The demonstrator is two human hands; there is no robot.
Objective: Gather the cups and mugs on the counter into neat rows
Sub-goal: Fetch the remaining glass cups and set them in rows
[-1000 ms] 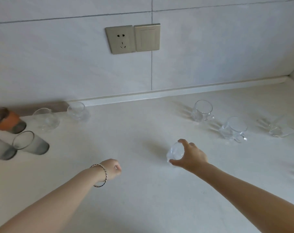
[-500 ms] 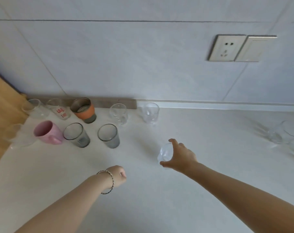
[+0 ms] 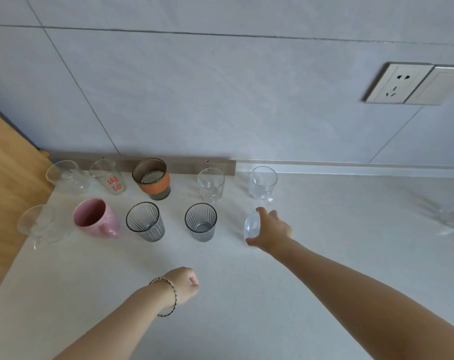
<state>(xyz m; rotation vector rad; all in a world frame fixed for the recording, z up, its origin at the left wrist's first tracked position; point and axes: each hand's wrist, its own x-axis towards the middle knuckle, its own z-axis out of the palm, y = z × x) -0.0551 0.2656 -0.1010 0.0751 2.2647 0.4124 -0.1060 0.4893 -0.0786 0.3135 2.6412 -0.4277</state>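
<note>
My right hand [image 3: 271,229] grips a small clear glass [image 3: 251,227] at the right end of the front row, beside two grey ribbed glasses [image 3: 201,221] [image 3: 145,221]. A pink mug [image 3: 94,218] and a clear mug [image 3: 38,226] stand further left in that row. Along the wall stand a clear glass [image 3: 64,175], a glass with red print [image 3: 109,176], an orange-banded cup [image 3: 151,178] and two clear mugs [image 3: 211,184] [image 3: 263,183]. My left hand [image 3: 184,284] is a closed fist, holding nothing, over the counter nearer to me.
More clear glassware [image 3: 447,219] sits at the far right of the white counter [image 3: 246,307]. A wooden panel [image 3: 5,183] borders the counter on the left. A socket and switch [image 3: 413,84] are on the tiled wall.
My right hand has carried the small clear glass leftward across the counter to the end of the front row. My view has swung left, so the rows now fill the frame.
</note>
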